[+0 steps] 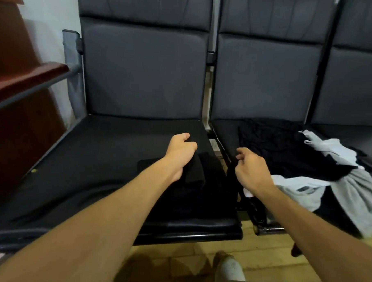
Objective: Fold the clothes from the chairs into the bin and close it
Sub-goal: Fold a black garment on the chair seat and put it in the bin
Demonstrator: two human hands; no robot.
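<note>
A reddish-brown wooden armrest point(28, 78) juts in at the far left in front of a pale wall point(48, 11). Next to it is the left chair point(90, 158), dark and padded, first in a joined row.

A black garment point(202, 184) lies on the right half of that seat, partly bunched. It is hard to tell from the black cushion under it.

The left hand point(180, 153) reaches out over the seat with its fingers curled tight round a raised fold at the far end of the garment. The rest of the cloth runs back toward the person, below and to the right of the wrist.

The right hand point(252, 169) is over the gap between the seats, level with the left hand and apart from it. Its fingers are curled in against the thumb, pinching the garment's right edge, where dark cloth hangs down into the gap.

Right of that hand, on the middle chair point(266, 80), lies a loose pile of clothes point(291, 154). It has black pieces at the back, white ones across the front and right, and a grey one spilling over the seat's front edge. The wrist lies over the near white piece.

A third chair point(358, 80) stands at the right edge.

Below the seats is a yellowish floor point(186, 254), with a white shoe point(231, 269) on it.
</note>
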